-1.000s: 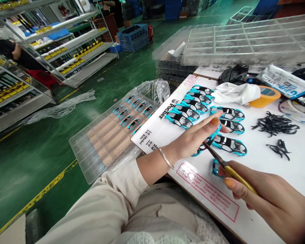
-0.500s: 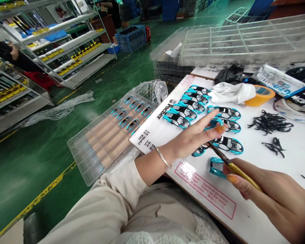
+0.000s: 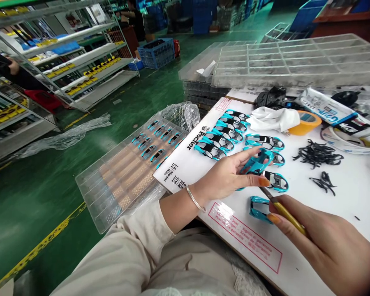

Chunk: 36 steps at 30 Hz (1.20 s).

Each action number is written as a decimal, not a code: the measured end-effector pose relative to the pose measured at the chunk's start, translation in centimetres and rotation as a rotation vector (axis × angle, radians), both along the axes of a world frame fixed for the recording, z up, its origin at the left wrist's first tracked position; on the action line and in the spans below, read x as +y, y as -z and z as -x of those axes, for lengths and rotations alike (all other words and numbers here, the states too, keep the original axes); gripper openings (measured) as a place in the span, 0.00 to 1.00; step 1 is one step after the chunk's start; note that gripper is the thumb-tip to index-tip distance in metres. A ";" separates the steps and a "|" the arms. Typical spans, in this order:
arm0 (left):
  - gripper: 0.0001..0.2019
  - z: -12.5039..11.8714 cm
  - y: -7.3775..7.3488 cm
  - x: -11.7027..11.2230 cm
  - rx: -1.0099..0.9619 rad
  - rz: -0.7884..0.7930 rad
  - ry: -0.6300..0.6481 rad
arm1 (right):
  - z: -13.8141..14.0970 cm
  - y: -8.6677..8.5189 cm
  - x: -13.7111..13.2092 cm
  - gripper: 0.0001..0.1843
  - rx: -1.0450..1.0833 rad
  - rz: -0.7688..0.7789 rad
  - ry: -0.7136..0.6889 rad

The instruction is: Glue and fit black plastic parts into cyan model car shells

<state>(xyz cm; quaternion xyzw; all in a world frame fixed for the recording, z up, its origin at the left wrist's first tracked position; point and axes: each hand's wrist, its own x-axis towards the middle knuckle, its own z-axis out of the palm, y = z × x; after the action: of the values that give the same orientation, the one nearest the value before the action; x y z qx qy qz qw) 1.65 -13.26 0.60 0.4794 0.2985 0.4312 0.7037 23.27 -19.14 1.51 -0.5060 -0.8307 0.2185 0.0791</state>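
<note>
My left hand (image 3: pixel 223 176) holds a turquoise model car body shell (image 3: pixel 258 161) between thumb and fingers, raised over the white board. In my right hand (image 3: pixel 320 234) is a slim gold-handled tool (image 3: pixel 288 216); its narrow grey metal tip points at my left thumb, and the very end is hidden there. Below the hands a loose turquoise frame (image 3: pixel 259 209) lies on the board. Beside the left hand are finished-looking turquoise and black car bodies (image 3: pixel 276 181), partly covered by the fingers. More of these car bodies (image 3: pixel 214 147) stand in a slanted row further left.
Black curved strips (image 3: pixel 317 154) lie heaped at right, with a smaller group (image 3: pixel 323 182) nearer. Behind are a white cloth (image 3: pixel 274 118), orange tape (image 3: pixel 306 122) and a wipes pack (image 3: pixel 325 106). A clear compartment tray (image 3: pixel 117 172) of car bodies sits left, below the board (image 3: pixel 234 263).
My left fingers have curled round the turquoise shell, which now shows more fully above the thumb. The right hand stays close with the tool. The whole view has shifted slightly.
</note>
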 end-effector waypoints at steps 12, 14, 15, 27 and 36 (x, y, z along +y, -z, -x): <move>0.44 0.0 -0.4 -0.3 -0.096 -0.008 0.017 | -0.2 0.3 -0.7 0.21 -0.081 -0.021 -0.021; 0.44 0.0 -0.4 -0.3 -0.099 -0.009 0.015 | -0.3 0.2 -0.8 0.21 -0.077 -0.030 -0.021; 0.45 0.0 -0.4 -0.4 -0.099 -0.006 0.012 | -0.3 0.2 -0.8 0.22 -0.078 -0.030 -0.021; 0.45 0.3 -0.5 -0.2 -0.077 0.006 0.065 | -0.5 0.5 -0.6 0.22 -0.078 -0.044 -0.018; 0.47 0.4 -0.2 0.0 -0.099 -0.010 0.085 | -0.4 -0.4 -0.5 0.24 -0.042 0.028 0.068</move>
<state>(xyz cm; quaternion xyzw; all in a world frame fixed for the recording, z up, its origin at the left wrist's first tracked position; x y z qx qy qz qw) 1.29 -13.22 0.79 0.4735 0.2404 0.4255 0.7328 23.63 -19.59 1.91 -0.5393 -0.8114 0.2169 0.0619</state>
